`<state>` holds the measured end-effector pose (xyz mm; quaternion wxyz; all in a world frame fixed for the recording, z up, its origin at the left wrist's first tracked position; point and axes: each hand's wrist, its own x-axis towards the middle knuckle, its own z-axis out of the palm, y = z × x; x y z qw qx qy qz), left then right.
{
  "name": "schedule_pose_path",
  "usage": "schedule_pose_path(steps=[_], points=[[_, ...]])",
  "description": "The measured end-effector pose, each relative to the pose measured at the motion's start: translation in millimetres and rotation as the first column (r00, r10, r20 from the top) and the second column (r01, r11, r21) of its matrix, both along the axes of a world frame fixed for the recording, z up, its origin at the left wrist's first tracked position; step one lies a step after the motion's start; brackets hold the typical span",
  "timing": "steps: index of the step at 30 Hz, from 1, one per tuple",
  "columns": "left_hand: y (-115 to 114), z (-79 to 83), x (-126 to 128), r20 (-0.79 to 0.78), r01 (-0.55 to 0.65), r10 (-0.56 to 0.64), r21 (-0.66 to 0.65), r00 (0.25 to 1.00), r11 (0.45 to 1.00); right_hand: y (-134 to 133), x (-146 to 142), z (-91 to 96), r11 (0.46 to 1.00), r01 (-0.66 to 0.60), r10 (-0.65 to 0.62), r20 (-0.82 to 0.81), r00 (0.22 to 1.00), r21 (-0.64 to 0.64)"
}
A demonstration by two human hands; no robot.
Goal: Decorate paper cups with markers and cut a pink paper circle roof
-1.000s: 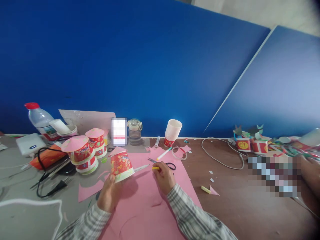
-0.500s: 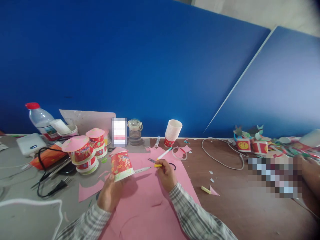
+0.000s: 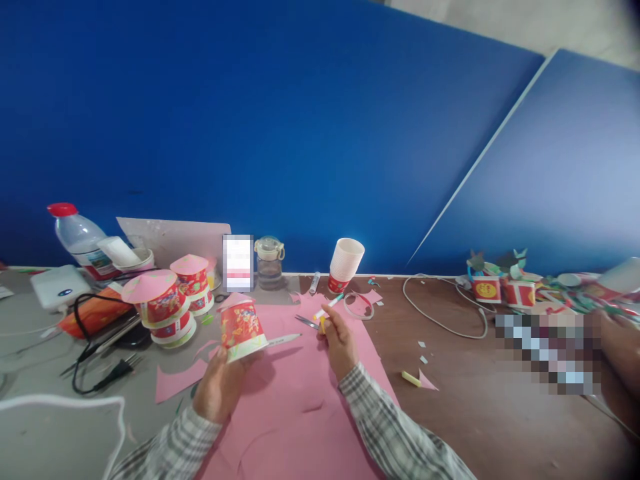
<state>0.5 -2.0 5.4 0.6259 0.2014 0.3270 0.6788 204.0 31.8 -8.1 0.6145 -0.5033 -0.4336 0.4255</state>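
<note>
My left hand [image 3: 220, 387] is closed around the lower rim of a red patterned paper cup [image 3: 243, 328], upside down with a pink paper cone on top. Above the pink sheet [image 3: 295, 413], my right hand [image 3: 340, 340] has its fingers closed at the yellow handle of small scissors [image 3: 307, 322]. The blades point left; most of the handle is hidden by the fingers. A white marker with a green cap [image 3: 336, 300] lies right at those fingertips. Between the hands is a grey-white pen [image 3: 285, 339].
Pink-roofed cup models [image 3: 155, 300], a bottle [image 3: 77, 237] and a black plug cable [image 3: 113, 377] are at left. Stacked cups [image 3: 346, 260] and a water jar [image 3: 270, 263] stand behind. Paper scraps and a white cable [image 3: 450, 330] lie right; another person's arm [image 3: 620, 347] reaches in.
My right hand has shifted slightly up and right, its fingers now over the marker's lower end and the dark loop hidden. The left hand with the cup has barely moved.
</note>
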Motion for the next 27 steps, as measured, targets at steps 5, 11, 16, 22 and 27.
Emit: schedule_pose_path(steps=[5, 11, 16, 22, 27], points=[[-1.2, -1.0, 0.5, 0.008, -0.006, 0.005, 0.015, 1.0, 1.0, -0.4, -7.7, -1.3, 0.995, -0.072, 0.058, -0.19, 0.98, -0.07], [-1.7, -1.1, -0.5, -0.013, 0.017, -0.017, 0.006, 1.0, 1.0, 1.0, -11.6, -6.9, 0.977, -0.096, 0.015, -0.385, 0.923, -0.192], [-1.1, -4.2, -0.7, -0.017, 0.041, -0.04, 0.012, 0.999, 0.999, -1.5, -14.6, -7.9, 0.956, -0.159, 0.016, -0.496, 0.868, -0.247], [-0.8, -8.7, -2.1, -0.017, 0.057, -0.056, 0.037, 0.998, 0.998, -4.3, -21.1, -7.7, 0.945, -0.193, 0.009, -0.568, 0.823, -0.266], [-2.4, -6.7, -0.3, -0.047, 0.057, -0.056, 0.034, 0.997, 0.998, -5.8, -24.2, -7.1, 0.94, -0.208, 0.007, -0.595, 0.804, -0.27]])
